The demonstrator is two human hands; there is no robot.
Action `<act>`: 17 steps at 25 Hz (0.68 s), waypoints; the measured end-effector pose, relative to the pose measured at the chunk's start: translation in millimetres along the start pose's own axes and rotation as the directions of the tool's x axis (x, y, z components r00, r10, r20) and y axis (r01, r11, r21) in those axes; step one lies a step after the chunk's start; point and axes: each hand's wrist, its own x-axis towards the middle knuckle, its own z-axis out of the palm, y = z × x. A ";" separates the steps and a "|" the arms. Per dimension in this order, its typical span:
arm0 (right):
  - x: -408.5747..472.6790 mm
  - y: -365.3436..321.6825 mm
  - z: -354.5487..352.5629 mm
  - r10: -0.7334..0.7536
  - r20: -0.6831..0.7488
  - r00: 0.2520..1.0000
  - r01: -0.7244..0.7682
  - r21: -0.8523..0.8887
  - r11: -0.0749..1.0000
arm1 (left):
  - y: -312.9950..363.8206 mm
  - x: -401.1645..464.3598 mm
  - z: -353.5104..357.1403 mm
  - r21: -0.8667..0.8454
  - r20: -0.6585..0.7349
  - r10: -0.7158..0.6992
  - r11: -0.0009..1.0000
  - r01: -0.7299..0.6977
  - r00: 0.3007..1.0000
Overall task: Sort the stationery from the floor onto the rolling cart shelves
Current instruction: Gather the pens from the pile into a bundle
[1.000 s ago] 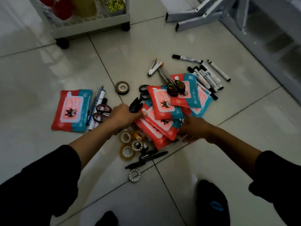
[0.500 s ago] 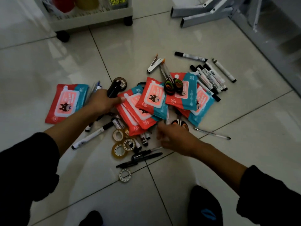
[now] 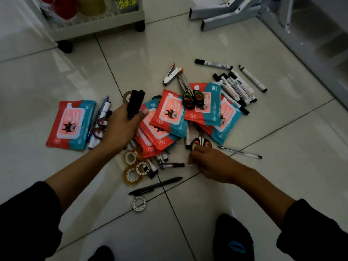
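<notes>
The white rolling cart [image 3: 98,25] stood at the far left. Red-and-teal wipe packs [image 3: 169,113] lay heaped mid-floor among white markers [image 3: 235,87] and tape rolls [image 3: 131,175]. The left hand [image 3: 120,127] gripped black pens [image 3: 134,103]; the right hand [image 3: 212,164] pinched a pen [image 3: 172,165] lying on the tiles.

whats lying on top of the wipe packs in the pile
Two scissors' looped handles, orange-green and a darker pair, lie on the top wipe packs. Their blades run off towards the stapler. What the packs cover underneath cannot be seen.
</notes>
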 end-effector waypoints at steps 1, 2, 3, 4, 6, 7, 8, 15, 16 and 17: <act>-1.6 3.0 -6.9 0.062 -0.015 0.998 -0.060 0.103 0.993 | 4.5 -6.3 5.2 -0.070 0.040 -0.008 0.997 0.011 0.999; -3.1 4.4 -12.1 0.135 -0.043 0.990 -0.122 0.234 0.964 | 9.3 -12.3 11.3 -0.107 0.058 -0.007 0.994 0.014 0.998; -4.0 3.2 -15.8 0.214 -0.075 0.974 -0.168 0.397 0.902 | 13.6 -17.7 18.7 -0.121 0.058 0.001 0.993 0.006 0.998; -3.6 -1.3 -18.0 0.291 -0.091 0.952 -0.192 0.562 0.805 | 18.0 -22.2 27.3 -0.123 0.056 0.008 0.992 -0.001 0.998; 1.7 -18.4 -17.9 0.379 -0.068 0.923 -0.181 0.793 0.582 | 24.2 -28.1 45.3 -0.152 0.088 -0.002 0.988 0.015 0.996; 5.1 -27.1 -15.9 0.392 -0.057 0.918 -0.161 0.849 0.502 | 25.7 -29.4 53.4 -0.185 0.117 -0.010 0.982 0.031 0.993; 7.9 -34.3 -14.1 0.395 -0.054 0.917 -0.140 0.884 0.446 | 26.9 -29.3 59.7 -0.217 0.142 -0.015 0.975 0.046 0.990; 5.5 -38.1 -17.8 0.363 -0.093 0.927 -0.075 0.903 0.424 | 22.5 -20.5 73.0 -0.187 0.241 -0.070 0.975 0.117 0.968; 4.5 -38.8 -17.4 0.352 -0.095 0.931 -0.081 0.887 0.454 | 20.6 -21.5 75.0 -0.177 0.256 -0.074 0.977 0.123 0.964; 2.1 -37.0 -17.6 0.360 -0.120 0.925 -0.095 0.846 0.525 | 19.3 -21.9 76.3 -0.175 0.251 -0.079 0.976 0.126 0.965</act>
